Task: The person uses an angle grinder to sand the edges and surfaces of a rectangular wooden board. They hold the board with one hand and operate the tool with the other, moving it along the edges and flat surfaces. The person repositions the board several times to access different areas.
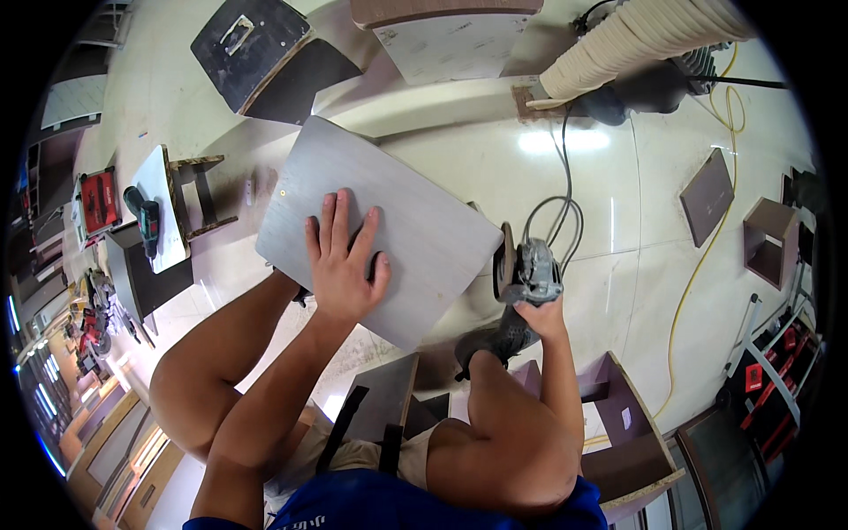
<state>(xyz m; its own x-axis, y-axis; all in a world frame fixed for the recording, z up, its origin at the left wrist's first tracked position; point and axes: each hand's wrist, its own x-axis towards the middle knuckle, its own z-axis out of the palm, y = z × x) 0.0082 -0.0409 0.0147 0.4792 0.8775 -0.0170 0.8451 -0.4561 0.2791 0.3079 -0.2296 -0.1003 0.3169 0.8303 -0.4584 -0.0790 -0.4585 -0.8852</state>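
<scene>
A grey wood-grain board [415, 208] lies tilted in front of me, between and beyond my knees. My left hand [344, 278] rests flat on its face, fingers spread. My right hand [542, 318] is wrapped round an angle grinder [536, 269] at the board's right corner. The grinder's round disc [506, 263] stands edge-on beside that corner; I cannot tell whether it touches. A dark cord [567, 177] loops away from the tool across the floor. Under the board, its support is mostly hidden.
A cordless drill [146, 221] lies on a white-topped piece at left. Dark panels [252, 57] and a pale box [450, 44] stand ahead. A ribbed hose [645, 40] comes in at upper right. A yellow cable [685, 309] crosses the floor. An open box [632, 442] sits by my right leg.
</scene>
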